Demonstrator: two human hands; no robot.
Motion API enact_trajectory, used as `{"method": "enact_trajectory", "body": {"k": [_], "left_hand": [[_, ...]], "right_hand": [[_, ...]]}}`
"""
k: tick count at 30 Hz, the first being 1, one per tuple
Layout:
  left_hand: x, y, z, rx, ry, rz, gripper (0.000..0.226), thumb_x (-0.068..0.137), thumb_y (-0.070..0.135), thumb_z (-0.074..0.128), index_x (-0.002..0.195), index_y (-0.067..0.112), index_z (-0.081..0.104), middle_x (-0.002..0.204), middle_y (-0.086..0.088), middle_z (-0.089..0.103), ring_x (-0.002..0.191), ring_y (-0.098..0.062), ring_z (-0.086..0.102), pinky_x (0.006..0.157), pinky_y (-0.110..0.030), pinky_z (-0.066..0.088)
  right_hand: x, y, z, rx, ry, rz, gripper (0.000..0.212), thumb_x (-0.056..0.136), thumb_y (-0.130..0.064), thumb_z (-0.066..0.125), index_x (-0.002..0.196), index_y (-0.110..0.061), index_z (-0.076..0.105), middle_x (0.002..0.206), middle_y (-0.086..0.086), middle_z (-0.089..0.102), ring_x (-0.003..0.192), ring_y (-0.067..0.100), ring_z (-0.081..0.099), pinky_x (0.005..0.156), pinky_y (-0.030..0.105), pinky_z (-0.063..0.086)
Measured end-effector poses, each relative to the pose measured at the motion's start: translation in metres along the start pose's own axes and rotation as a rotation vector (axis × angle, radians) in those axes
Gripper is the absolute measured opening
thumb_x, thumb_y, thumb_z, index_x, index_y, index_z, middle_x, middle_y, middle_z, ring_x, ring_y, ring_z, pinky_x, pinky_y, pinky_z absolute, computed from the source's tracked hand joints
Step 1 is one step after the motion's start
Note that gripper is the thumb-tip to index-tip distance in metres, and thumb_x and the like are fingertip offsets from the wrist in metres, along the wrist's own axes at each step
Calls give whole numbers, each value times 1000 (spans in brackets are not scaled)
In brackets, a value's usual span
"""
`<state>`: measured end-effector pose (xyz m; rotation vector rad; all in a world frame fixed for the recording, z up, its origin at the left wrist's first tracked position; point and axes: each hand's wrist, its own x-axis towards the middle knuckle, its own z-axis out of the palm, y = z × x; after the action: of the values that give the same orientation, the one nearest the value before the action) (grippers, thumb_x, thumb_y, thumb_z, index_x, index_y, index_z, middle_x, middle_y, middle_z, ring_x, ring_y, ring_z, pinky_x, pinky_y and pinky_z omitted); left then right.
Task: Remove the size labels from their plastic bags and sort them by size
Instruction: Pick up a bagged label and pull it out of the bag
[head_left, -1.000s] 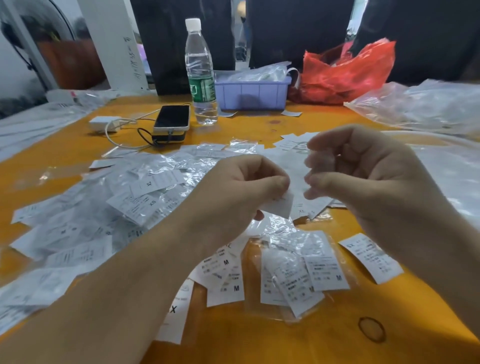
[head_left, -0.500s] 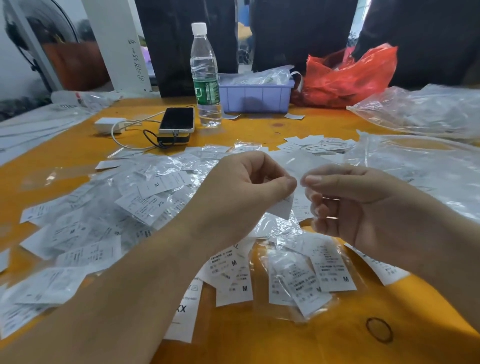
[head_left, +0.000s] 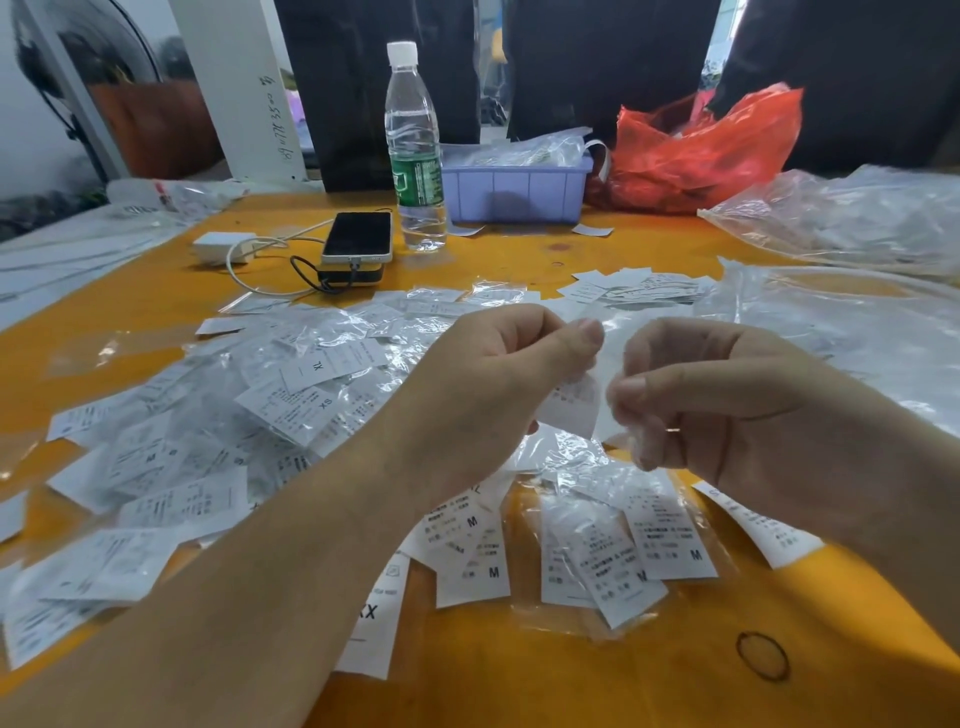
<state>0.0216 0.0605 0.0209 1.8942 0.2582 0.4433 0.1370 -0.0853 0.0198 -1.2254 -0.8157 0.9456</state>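
Left hand (head_left: 483, 395) grip pinching white size label (head_left: 571, 405) above orange desk (head_left: 519, 675), right hand (head_left: 727, 395) grip pinching its clear plastic bag (head_left: 610, 358), bagged labels (head_left: 249, 415) heaped left, M labels (head_left: 665, 535) below hands.

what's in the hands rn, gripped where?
Left hand pinches a white size label by its top edge. Right hand pinches a clear plastic bag with its fingertips; which part cannot be told.

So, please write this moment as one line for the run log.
left hand: pinches label | right hand: pinches clear bag | label: partly out | table: bagged labels heaped left
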Motion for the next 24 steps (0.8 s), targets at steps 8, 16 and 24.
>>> {"method": "enact_trajectory", "body": {"k": [8,16,24], "left_hand": [[-3,1,2,19,-117,12,37,82,46,57,88,12,70,74,-3,63,68,-14,58,64,-30,47],[-3,3,0,-12,-48,66,21,77,33,62,79,14,69,69,3,64,63,-7,57,60,-16,46],[-4,3,2,73,-101,31,16,75,35,61,77,22,70,70,10,66,67,-3,60,66,-19,48]], "right_hand": [[0,3,-1,-129,-124,88,15,71,-12,74,82,-2,74,63,12,48,51,15,45,49,25,46],[2,1,0,-97,-95,80,19,77,-21,64,58,-16,64,54,0,45,48,10,40,48,24,41],[4,1,-5,-16,113,-6,18,69,-19,73,59,-16,58,62,3,44,50,12,41,48,24,46]]}}
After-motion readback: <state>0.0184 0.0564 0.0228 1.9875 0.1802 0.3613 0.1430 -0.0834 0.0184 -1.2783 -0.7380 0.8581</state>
